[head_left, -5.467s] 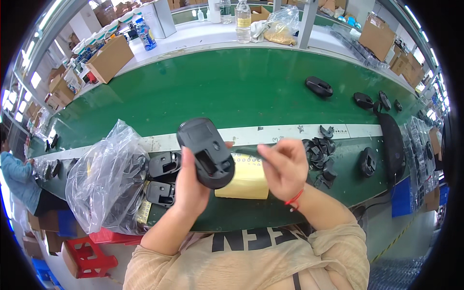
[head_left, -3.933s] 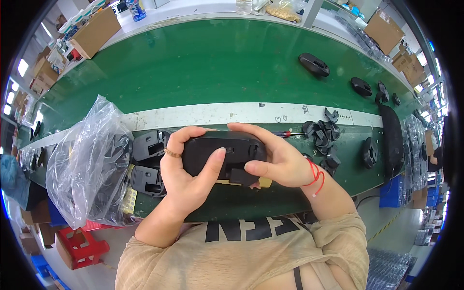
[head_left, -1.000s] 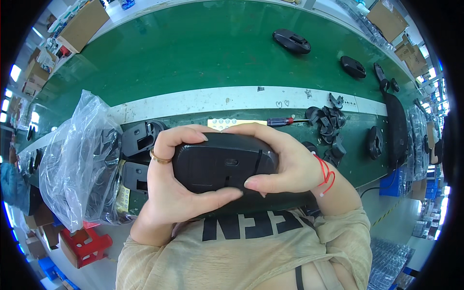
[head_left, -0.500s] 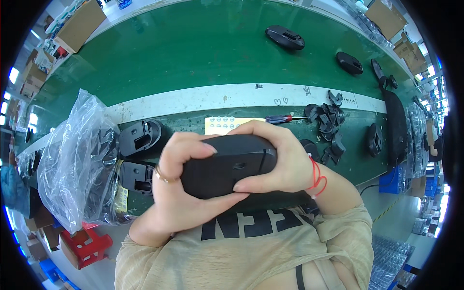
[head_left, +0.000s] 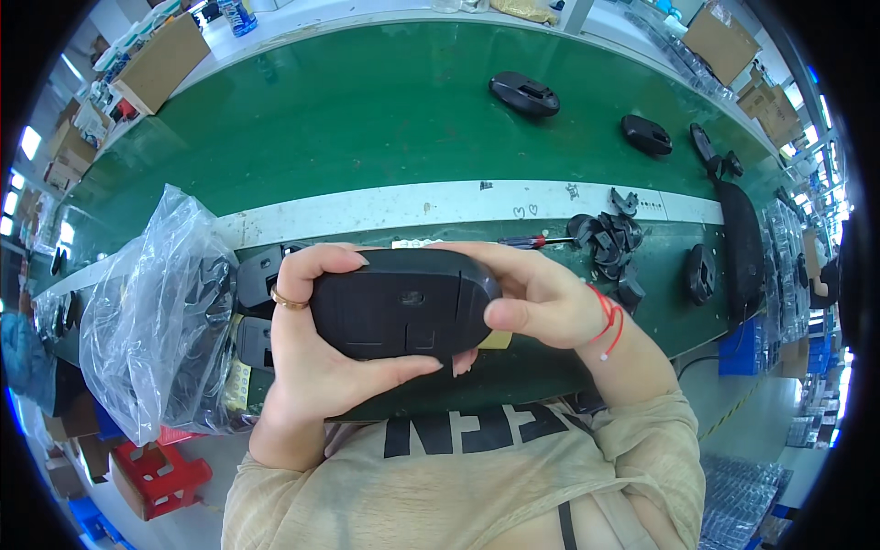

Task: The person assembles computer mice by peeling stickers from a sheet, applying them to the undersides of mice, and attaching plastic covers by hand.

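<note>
Over the desk (head_left: 541, 378), the case (head_left: 390, 312) sits in a two-handed grip, left hand (head_left: 316, 367) and right hand (head_left: 541, 304) each pinching an end between thumb and fingers, and steady, even pressure along its rim should serve better than one hard squeeze!

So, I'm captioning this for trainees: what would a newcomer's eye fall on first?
Probably the black rounded casing at the centre, held in the left fingers and right fingers. Next, the big clear plastic bag at the left of the green bench, then the red stool at lower left.
</note>
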`<move>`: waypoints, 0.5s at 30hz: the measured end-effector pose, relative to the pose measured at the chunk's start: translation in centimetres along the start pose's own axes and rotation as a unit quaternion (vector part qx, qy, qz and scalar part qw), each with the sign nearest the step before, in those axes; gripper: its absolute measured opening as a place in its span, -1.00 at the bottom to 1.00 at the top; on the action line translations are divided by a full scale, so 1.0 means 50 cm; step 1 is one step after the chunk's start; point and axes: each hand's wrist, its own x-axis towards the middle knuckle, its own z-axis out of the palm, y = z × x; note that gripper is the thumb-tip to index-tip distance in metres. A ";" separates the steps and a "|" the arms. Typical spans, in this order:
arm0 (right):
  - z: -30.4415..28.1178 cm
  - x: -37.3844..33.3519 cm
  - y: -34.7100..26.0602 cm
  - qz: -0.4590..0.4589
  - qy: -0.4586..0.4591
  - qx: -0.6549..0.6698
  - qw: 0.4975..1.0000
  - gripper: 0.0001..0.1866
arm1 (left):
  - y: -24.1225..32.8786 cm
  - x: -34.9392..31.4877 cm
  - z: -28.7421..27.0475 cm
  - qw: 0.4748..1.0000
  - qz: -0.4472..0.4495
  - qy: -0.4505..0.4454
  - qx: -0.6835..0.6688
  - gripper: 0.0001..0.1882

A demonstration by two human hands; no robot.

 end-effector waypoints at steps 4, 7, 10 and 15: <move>0.002 0.003 -0.018 -0.001 0.018 -0.052 0.998 -0.47 | -0.010 -0.014 0.005 0.996 0.015 0.044 0.071 -0.14; 0.004 0.008 -0.019 -0.003 0.023 -0.058 0.998 -0.48 | -0.028 0.003 0.016 0.997 0.051 0.058 -0.020 -0.16; 0.023 0.007 -0.002 -0.045 0.054 0.064 0.995 -0.49 | 0.000 0.007 0.039 0.971 -0.045 0.163 -0.170 -0.02; -0.025 0.019 0.021 -0.134 0.154 -0.368 0.907 -0.64 | -0.021 0.006 0.029 0.878 -0.235 0.297 -0.292 -0.57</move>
